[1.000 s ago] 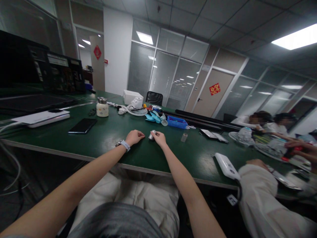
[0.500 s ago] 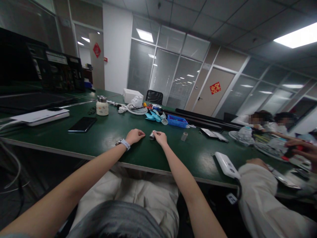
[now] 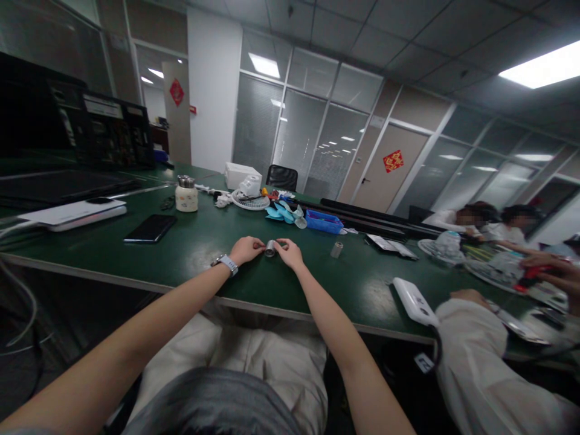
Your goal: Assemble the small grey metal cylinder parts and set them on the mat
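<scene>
A small silvery metal cylinder (image 3: pixel 270 248) is between my two hands, low over the green table (image 3: pixel 203 260). My right hand (image 3: pixel 289 252) closes its thumb and fingers on the cylinder's right side. My left hand (image 3: pixel 247 249), with a watch (image 3: pixel 226 263) on its wrist, is pinched, its fingertips right at the cylinder's left side. Whatever those fingertips hold, if anything, is too small to make out. A second, similar metal cylinder (image 3: pixel 336 249) stands on the table to the right of my right hand.
Beyond my hands lie light blue fan blades (image 3: pixel 285 212), a blue basket (image 3: pixel 324 222) and a white fan part (image 3: pixel 251 199). A phone (image 3: pixel 150 229) and a cream bottle (image 3: pixel 186 196) are to the left. A white device (image 3: pixel 414 301) lies rightward, beside a co-worker's sleeve (image 3: pixel 471 329).
My right hand has moved slightly left with the metal cylinder, bringing it up to my left fingertips. At far right, a co-worker's hand with a red tool has shifted.
</scene>
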A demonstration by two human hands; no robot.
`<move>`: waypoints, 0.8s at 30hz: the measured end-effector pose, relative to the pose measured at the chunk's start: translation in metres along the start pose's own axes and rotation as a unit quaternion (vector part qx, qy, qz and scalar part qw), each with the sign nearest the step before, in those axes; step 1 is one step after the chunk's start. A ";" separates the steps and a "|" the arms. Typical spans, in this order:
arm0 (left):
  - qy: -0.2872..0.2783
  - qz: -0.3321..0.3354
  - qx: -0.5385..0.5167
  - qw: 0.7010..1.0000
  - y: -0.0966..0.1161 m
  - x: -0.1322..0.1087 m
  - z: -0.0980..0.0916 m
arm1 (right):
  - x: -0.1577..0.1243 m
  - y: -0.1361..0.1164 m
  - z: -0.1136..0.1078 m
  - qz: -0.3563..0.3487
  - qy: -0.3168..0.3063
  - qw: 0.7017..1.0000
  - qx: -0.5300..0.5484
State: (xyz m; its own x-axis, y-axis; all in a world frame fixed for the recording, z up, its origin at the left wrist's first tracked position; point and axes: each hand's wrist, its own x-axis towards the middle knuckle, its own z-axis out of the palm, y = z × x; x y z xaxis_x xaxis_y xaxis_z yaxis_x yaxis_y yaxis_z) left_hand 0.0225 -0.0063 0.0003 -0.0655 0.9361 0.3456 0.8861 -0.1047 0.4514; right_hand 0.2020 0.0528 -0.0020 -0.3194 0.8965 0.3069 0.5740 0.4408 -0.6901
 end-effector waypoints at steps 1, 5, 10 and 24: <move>-0.003 0.004 0.002 1.000 0.000 0.000 0.000 | -0.001 -0.001 0.000 -0.001 -0.005 1.000 -0.007; -0.015 0.019 0.007 1.000 0.002 -0.001 0.001 | -0.003 -0.005 -0.003 0.003 -0.027 0.999 -0.044; -0.019 0.025 0.003 1.000 0.002 -0.001 0.000 | -0.005 -0.010 -0.007 0.015 -0.043 0.995 -0.094; -0.010 0.017 -0.002 1.000 -0.001 0.001 0.002 | -0.010 -0.012 -0.019 0.092 0.093 0.990 -0.055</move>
State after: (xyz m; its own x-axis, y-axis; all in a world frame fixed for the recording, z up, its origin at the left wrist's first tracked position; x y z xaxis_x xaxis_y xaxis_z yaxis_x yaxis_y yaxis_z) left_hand 0.0227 -0.0046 -0.0018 -0.0264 0.9385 0.3442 0.8858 -0.1376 0.4431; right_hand 0.2126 0.0395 0.0153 -0.0630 0.9505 0.3044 0.6917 0.2615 -0.6732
